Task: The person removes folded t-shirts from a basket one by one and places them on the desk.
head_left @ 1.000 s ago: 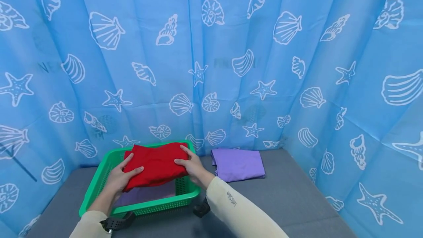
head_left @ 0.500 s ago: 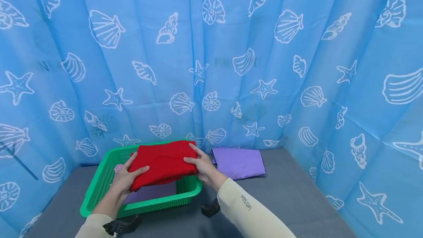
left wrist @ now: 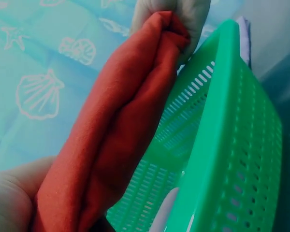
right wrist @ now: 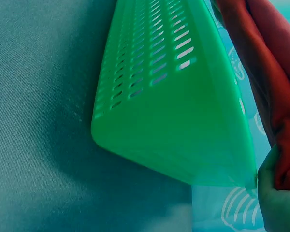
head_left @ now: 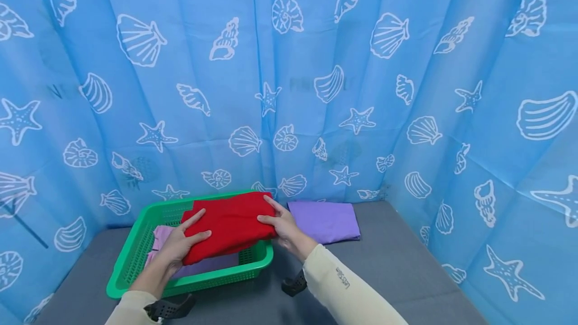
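Red cloth [head_left: 230, 227] held above green basket [head_left: 226, 274], left hand [head_left: 179, 244] and right hand [head_left: 284, 225] each gripping one end, pink fabric [head_left: 159, 237] and lilac fabric [head_left: 214, 264] inside basket, folded purple cloth [head_left: 325, 221] on worktop [head_left: 388, 260] right of basket.

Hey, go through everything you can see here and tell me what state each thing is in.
Red cloth: folded, held up over the basket
Left hand: gripping the red cloth's left end
Right hand: gripping its right end
Green basket: upright, holding cloth
Pink cloth: inside the basket, partly hidden
Lilac cloth: inside the basket, partly hidden
Purple cloth: folded, lying flat
Curtain: hanging, creased
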`<move>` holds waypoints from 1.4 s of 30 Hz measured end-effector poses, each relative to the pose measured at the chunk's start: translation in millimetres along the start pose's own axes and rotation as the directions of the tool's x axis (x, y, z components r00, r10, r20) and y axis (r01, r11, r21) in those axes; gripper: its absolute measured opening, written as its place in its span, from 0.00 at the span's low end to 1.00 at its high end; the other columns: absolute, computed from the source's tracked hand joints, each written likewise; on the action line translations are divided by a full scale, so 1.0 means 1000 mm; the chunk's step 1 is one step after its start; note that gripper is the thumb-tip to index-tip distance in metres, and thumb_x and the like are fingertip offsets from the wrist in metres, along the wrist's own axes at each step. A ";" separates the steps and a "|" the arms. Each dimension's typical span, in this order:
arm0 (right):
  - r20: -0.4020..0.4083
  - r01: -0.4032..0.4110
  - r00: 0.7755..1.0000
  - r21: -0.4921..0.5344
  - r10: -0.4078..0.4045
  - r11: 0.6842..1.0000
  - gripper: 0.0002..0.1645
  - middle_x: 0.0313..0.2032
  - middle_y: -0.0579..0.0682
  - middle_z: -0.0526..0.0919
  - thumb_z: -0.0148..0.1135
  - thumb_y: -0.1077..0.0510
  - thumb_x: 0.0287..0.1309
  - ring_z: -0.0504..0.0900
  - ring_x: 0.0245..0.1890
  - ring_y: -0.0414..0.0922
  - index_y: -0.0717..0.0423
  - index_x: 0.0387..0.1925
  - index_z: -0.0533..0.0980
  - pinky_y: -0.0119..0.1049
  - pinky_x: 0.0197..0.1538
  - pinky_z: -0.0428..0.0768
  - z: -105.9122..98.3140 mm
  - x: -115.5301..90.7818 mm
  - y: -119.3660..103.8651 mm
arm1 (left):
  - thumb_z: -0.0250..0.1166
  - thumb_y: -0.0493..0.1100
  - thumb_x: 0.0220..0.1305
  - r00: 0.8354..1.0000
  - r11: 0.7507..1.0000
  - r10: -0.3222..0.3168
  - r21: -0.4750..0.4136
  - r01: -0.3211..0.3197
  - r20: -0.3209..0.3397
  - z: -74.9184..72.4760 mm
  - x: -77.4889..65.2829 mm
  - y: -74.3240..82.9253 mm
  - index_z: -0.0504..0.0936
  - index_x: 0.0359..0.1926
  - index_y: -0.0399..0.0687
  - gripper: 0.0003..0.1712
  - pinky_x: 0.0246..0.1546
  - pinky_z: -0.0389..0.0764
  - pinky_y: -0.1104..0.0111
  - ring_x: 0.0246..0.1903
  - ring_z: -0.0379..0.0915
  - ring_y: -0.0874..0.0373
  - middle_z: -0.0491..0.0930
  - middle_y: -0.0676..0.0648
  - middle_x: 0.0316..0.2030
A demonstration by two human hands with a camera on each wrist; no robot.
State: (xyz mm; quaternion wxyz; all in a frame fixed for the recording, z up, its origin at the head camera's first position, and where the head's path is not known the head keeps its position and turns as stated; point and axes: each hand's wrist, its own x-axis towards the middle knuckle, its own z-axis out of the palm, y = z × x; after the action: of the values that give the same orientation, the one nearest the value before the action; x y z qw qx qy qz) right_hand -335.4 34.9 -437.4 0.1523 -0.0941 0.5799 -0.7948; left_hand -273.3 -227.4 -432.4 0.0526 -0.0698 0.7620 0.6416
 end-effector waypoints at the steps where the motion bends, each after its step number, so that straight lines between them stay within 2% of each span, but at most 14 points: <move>1: 0.003 0.004 1.000 -0.003 -0.004 1.000 0.40 0.72 0.60 0.59 0.60 0.63 0.65 0.65 0.68 0.59 0.45 0.75 0.59 0.42 0.51 0.83 -0.002 -0.001 0.000 | 0.70 0.48 0.61 1.000 1.000 0.001 0.004 -0.001 -0.002 0.002 0.000 0.000 0.54 0.77 0.66 0.49 0.37 0.84 0.64 0.37 0.79 0.52 0.62 0.35 0.64; 8: -0.007 -0.019 1.000 -0.047 0.018 0.999 0.41 0.72 0.60 0.58 0.60 0.61 0.65 0.65 0.67 0.59 0.46 0.76 0.57 0.41 0.52 0.83 -0.021 -0.009 0.001 | 0.71 0.46 0.60 1.000 1.000 0.004 -0.027 -0.004 0.006 0.019 0.000 -0.005 0.55 0.77 0.64 0.49 0.38 0.85 0.63 0.38 0.79 0.51 0.65 0.36 0.62; 12: -0.017 -0.044 0.999 -0.058 0.043 0.997 0.41 0.72 0.61 0.57 0.60 0.61 0.64 0.63 0.68 0.60 0.47 0.76 0.57 0.42 0.53 0.82 -0.031 -0.013 0.004 | 0.71 0.45 0.60 1.000 1.000 0.024 0.003 -0.024 0.013 0.024 0.001 -0.008 0.55 0.77 0.62 0.48 0.38 0.85 0.64 0.42 0.76 0.50 0.62 0.35 0.63; 19: -0.029 -0.076 0.997 -0.088 0.074 0.993 0.42 0.73 0.62 0.54 0.62 0.59 0.63 0.61 0.68 0.61 0.46 0.76 0.57 0.39 0.52 0.82 -0.047 -0.019 0.008 | 0.73 0.47 0.57 0.996 0.989 0.078 0.120 -0.081 0.033 0.032 0.001 -0.009 0.57 0.76 0.57 0.50 0.42 0.83 0.64 0.61 0.60 0.39 0.54 0.32 0.70; 23: -0.015 -0.079 0.997 -0.089 0.078 0.993 0.42 0.73 0.62 0.54 0.62 0.58 0.63 0.60 0.68 0.61 0.44 0.76 0.57 0.41 0.52 0.82 -0.057 -0.024 0.008 | 0.73 0.47 0.57 0.995 0.989 0.088 0.115 -0.093 0.052 0.036 0.003 -0.008 0.58 0.76 0.58 0.49 0.46 0.83 0.62 0.64 0.54 0.36 0.51 0.32 0.72; 32: -0.016 -0.095 0.995 -0.069 0.095 0.993 0.42 0.73 0.63 0.54 0.61 0.58 0.64 0.60 0.68 0.62 0.45 0.76 0.56 0.43 0.54 0.82 -0.073 -0.033 0.002 | 0.75 0.47 0.54 0.995 0.992 0.086 0.090 -0.091 0.054 0.049 0.007 -0.006 0.62 0.74 0.58 0.49 0.44 0.84 0.60 0.63 0.57 0.36 0.56 0.33 0.70; 42: -0.039 -0.111 0.993 -0.100 0.108 0.989 0.43 0.72 0.64 0.55 0.62 0.57 0.64 0.69 0.64 0.60 0.43 0.76 0.56 0.43 0.51 0.83 -0.083 -0.042 -0.001 | 0.77 0.46 0.52 0.995 0.987 0.094 0.124 -0.097 0.036 0.060 0.008 -0.006 0.65 0.73 0.57 0.49 0.44 0.84 0.58 0.63 0.58 0.35 0.58 0.33 0.70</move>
State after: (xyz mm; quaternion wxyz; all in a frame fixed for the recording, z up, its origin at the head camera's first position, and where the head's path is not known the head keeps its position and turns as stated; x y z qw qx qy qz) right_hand -323.5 123.9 -460.8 0.1808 -0.0564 0.6264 -0.7561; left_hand -281.0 -169.3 -449.5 0.0376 -0.0201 0.8026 0.5950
